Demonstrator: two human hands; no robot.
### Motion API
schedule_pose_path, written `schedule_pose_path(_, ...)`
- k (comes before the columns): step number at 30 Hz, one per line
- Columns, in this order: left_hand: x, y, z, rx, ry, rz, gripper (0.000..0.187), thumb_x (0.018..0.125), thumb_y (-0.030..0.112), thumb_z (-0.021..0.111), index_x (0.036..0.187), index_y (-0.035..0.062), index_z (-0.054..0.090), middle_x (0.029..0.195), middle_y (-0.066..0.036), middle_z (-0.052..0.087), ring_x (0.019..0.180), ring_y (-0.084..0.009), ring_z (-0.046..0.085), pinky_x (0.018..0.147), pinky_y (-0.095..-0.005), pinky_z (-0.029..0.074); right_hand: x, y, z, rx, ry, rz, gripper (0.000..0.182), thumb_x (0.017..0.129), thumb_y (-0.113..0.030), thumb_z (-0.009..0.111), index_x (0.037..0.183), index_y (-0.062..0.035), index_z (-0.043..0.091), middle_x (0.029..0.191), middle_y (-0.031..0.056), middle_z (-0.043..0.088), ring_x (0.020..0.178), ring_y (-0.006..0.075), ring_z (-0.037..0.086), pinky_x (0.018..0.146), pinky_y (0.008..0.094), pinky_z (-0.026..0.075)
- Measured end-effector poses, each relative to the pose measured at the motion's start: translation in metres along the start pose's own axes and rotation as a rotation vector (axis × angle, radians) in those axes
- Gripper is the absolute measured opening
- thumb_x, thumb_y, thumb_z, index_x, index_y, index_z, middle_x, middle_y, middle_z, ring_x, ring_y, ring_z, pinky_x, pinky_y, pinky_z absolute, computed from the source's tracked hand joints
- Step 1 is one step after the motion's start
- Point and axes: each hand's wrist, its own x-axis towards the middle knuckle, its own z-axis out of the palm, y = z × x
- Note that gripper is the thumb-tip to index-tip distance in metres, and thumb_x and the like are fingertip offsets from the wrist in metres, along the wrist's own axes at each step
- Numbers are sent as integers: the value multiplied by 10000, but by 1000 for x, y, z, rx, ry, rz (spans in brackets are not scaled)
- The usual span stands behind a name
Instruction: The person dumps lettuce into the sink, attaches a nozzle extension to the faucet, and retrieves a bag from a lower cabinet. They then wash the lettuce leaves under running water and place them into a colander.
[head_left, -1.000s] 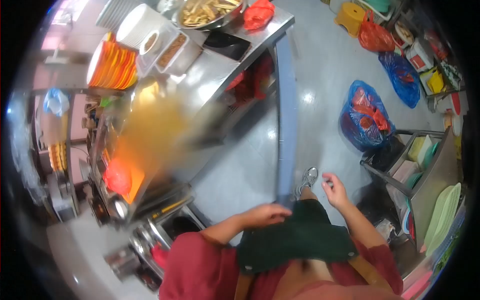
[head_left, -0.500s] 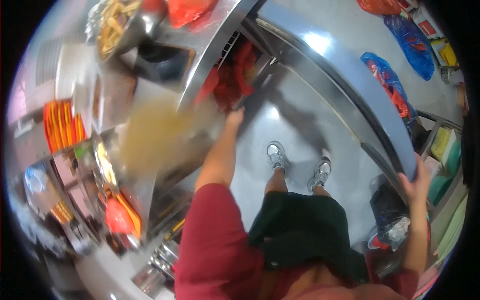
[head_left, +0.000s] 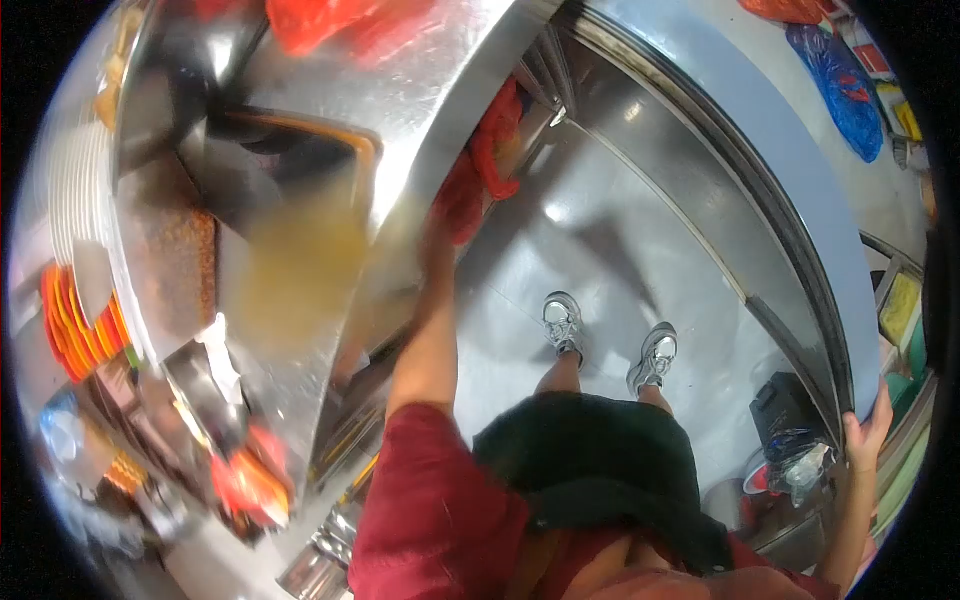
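Note:
My left arm reaches down beside the metal counter [head_left: 405, 170], into the opening under its edge. My left hand [head_left: 438, 232] is at the red bags [head_left: 490, 140] there; its fingers are blurred and hidden. On the other side, my right hand [head_left: 868, 430] grips the edge of a wide grey-blue door [head_left: 815, 190], thumb on the near face and fingers behind. The door stands open, its dark seal and metal inner face toward me.
A brown-edged tray [head_left: 375, 160], stacked white plates [head_left: 80, 190] and orange plates [head_left: 70, 330] sit on the left. A blue bag [head_left: 835, 90] lies on the floor beyond the door. Black bags [head_left: 790, 420] stand near my right arm. A yellowish smear blurs part of the counter.
My left hand has moved left, closer under the counter edge. The right hand stays on the door edge and sits lower in view. My view has shifted toward the counter.

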Motion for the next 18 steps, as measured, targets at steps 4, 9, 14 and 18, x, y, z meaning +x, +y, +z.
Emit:
schedule_pose_path(4,-70,93,-74,254,-37,178,312,712,118,596,1004,29,531,929,-160,569,864,-342,553,794,-386,434,6,-9,2,28,-10,1,801,738,-550,583,1168,104,413,1026,189,542,957,265,525,849,351,387)
schedule_pose_path(9,-74,40,-80,451,-113,352,244,684,25,527,925,54,550,916,-155,577,868,-356,542,794,-378,436,11,-21,0,64,-14,40,789,731,-514,612,1160,118,414,1056,197,539,1003,265,517,888,350,369)
schedule_pose_path(14,-85,10,-71,341,-151,186,271,636,-46,452,865,44,564,881,-154,589,867,-327,550,778,-368,441,12,-25,2,31,29,6,754,722,-449,639,1158,123,415,1076,211,542,1024,262,518,911,349,362)
schedule_pose_path(18,-105,34,-93,409,-225,165,251,632,-51,461,833,54,571,874,-152,592,866,-331,550,773,-360,442,18,-37,-1,68,-10,50,625,701,-320,658,1156,60,457,1029,182,577,965,255,554,867,350,408)
